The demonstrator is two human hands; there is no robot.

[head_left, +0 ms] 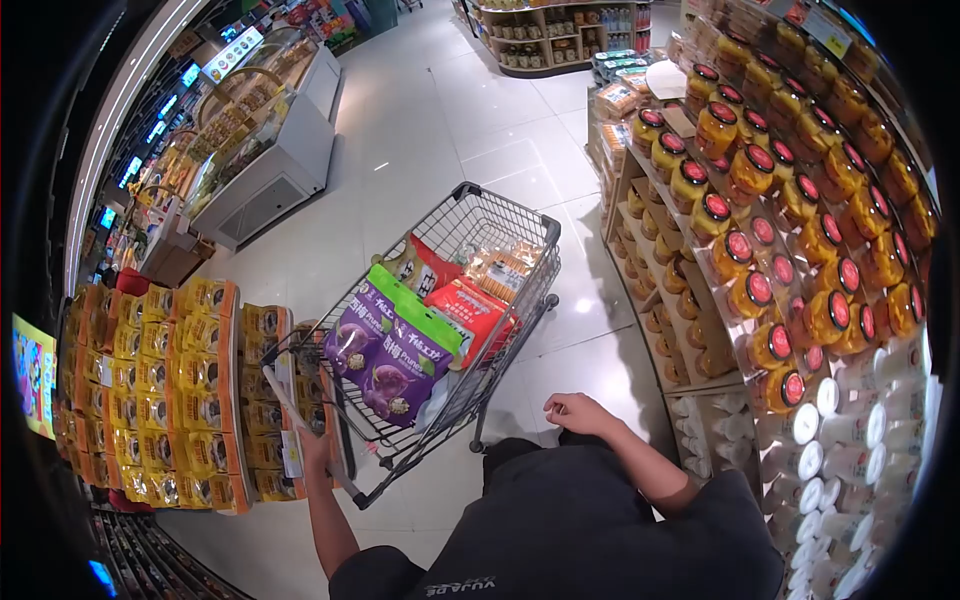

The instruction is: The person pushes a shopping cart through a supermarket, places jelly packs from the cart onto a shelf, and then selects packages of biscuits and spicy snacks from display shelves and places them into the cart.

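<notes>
My left hand (314,450) is closed around the handle (288,402) of a wire shopping cart (500,208). Inside the cart lie two purple and green bags of prunes (385,345), a red package (470,315), a red and olive snack bag (418,266) and a clear pack of brown sticks (500,270). Beside the cart, in front of my body, my right hand (582,413) hangs over the floor with its fingers curled in. Nothing shows in it, and it touches neither the cart nor the shelf.
A display of yellow bags (180,385) stands close at the left. Tiered shelves with jars of yellow fruit (750,170) and white-lidded containers (850,425) line the right. A white refrigerated counter (270,170) is at the far left, and a curved shelf (560,45) stands ahead on the tiled floor (420,140).
</notes>
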